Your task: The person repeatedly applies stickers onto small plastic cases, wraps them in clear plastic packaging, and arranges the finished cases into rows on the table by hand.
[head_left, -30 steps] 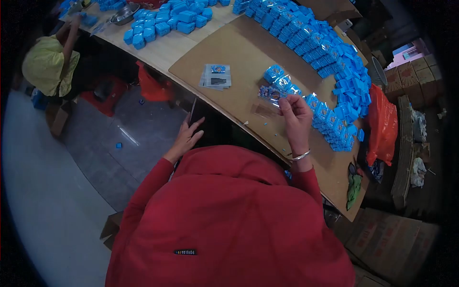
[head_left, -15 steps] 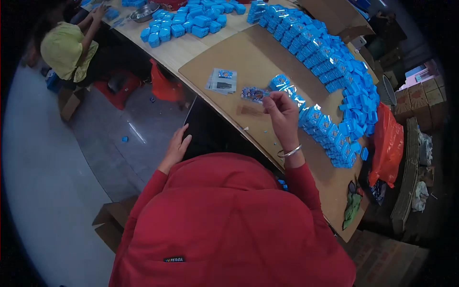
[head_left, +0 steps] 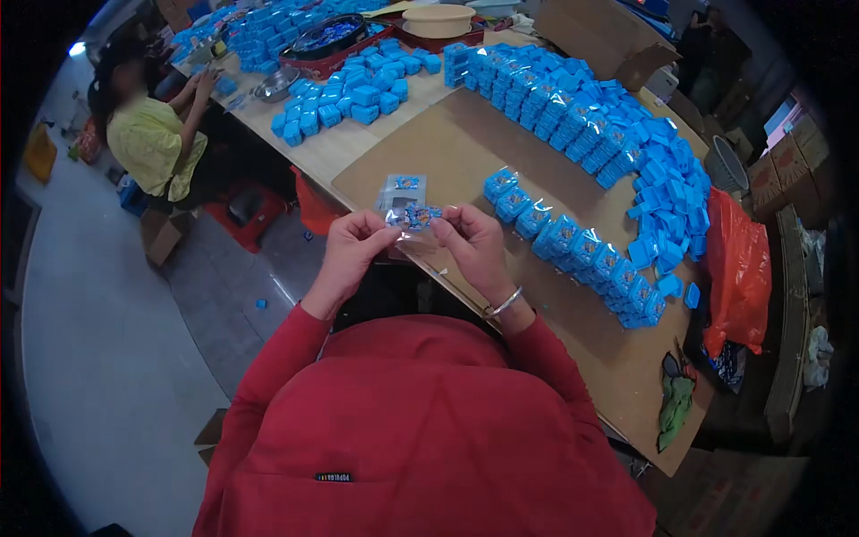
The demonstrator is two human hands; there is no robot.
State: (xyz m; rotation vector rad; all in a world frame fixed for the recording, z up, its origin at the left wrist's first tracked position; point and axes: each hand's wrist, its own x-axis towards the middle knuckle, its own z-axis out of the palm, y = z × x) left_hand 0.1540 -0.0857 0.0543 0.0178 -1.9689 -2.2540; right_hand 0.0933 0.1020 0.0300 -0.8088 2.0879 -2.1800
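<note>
Left hand (head_left: 355, 246) and right hand (head_left: 474, 243) both pinch the small printed clear packet (head_left: 419, 217) between thumb and fingertips, one on each side, held up near the front edge of the brown surface (head_left: 573, 345). Bracelet (head_left: 504, 302) on the right wrist. Just beyond the packet, toward 12 o'clock, flat clear bags (head_left: 403, 190) with a printed label lie on the surface, partly hidden by packet and hands. From 1 to 3 o'clock of the hands, a row of wrapped blue boxes (head_left: 562, 240), stacked higher at its near right end. Past it, a long curved bank of stacked blue boxes (head_left: 546, 107), loose blue pieces (head_left: 667, 192) along its outer side. Green cloth item (head_left: 676, 410) at 4 o'clock, near the surface edge. Red plastic bag (head_left: 738, 277) at 3 o'clock, beside the surface. At 11 o'clock, a heap of blue boxes (head_left: 349, 94) and a metal bowl (head_left: 276, 85). Person in yellow top (head_left: 154, 148) sits at 10 o'clock, hands raised near the far surface.
</note>
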